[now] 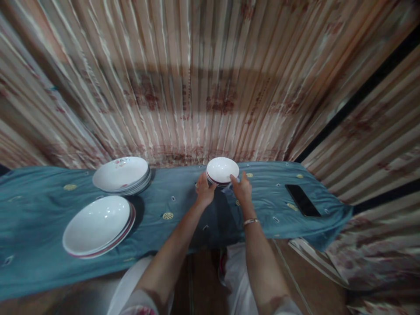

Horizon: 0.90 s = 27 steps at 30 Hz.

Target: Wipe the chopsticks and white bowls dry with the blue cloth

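Note:
In the head view a small stack of white bowls (223, 168) stands near the back edge of the table, between my two hands. My left hand (205, 192) grips the stack's left side, thumb toward the front and fingers around the outer wall. My right hand (242, 190) is at the right front of the stack, its thumb on the rim of the top bowl. A pale bluish cloth (226, 189) shows under the right thumb, against the bowls' front; part of it is hidden by the hand. The top bowl looks bare inside.
A stack of white plates (121, 175) with a floral pattern stands at the back left. Large white bowls (98, 225) are stacked in front of it. A black phone (302, 200) lies at the right on the blue tablecloth (170, 236). Pleated curtains (210, 87) hang behind.

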### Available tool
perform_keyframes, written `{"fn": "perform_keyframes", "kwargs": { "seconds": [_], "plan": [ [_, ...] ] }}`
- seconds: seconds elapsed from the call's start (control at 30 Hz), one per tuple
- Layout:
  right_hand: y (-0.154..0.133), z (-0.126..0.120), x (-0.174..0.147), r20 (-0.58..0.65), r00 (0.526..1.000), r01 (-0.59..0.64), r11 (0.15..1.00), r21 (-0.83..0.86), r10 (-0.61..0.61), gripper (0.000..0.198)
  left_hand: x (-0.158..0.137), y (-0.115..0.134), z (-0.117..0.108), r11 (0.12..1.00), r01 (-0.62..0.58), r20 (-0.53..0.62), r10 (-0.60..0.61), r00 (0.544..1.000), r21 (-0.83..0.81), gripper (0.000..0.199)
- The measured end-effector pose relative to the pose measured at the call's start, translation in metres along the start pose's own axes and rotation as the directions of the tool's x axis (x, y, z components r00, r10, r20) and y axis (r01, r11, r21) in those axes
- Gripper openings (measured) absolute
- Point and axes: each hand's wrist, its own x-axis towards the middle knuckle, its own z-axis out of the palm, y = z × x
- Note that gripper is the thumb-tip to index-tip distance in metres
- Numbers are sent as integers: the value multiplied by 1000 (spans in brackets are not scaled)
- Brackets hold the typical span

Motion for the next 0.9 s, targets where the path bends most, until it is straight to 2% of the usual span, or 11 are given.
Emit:
{"fn": "perform_keyframes", "kwargs": {
  "seconds": [0.13,0.23,0.33,0.4,0.47,0.6,0.67,0.77,0.83,0.9],
  "plan": [
    [-4,-14,-8,-117,993,-39,995,-91,28,67,-25,1,-15,999,5,-11,-6,1000,-40,68],
    [-9,-21,-19,-136,990,36,998,-60,-44,59,-50,6,-34,999,23,-24,-24,999,-26,66],
    [-22,-14,-38,-52,986,160,986,55,-157,49,-78,10,-58,998,46,-87,-49,995,-36,64],
    [-36,-3,-57,56,971,218,961,171,-230,48,-98,8,-78,999,21,-134,-26,991,-44,62],
    [-55,13,-80,205,939,214,935,282,-277,46,-122,4,-104,999,-19,-206,10,978,-42,62],
    [-95,48,-128,431,820,170,880,444,-376,40,-168,-13,-164,999,-24,-409,34,912,29,65],
    [-113,63,-147,513,754,146,866,478,-410,40,-185,-24,-195,995,-26,-507,74,859,99,68],
    [-134,80,-164,516,728,148,839,524,-451,42,-197,-43,-236,980,14,-627,117,770,201,74],
    [-148,88,-170,510,726,162,836,524,-461,45,-196,-58,-255,984,90,-692,43,721,155,84],
    [-161,94,-173,526,721,178,854,488,-451,50,-192,-73,-265,986,163,-702,-87,707,43,90]
  ]
}}
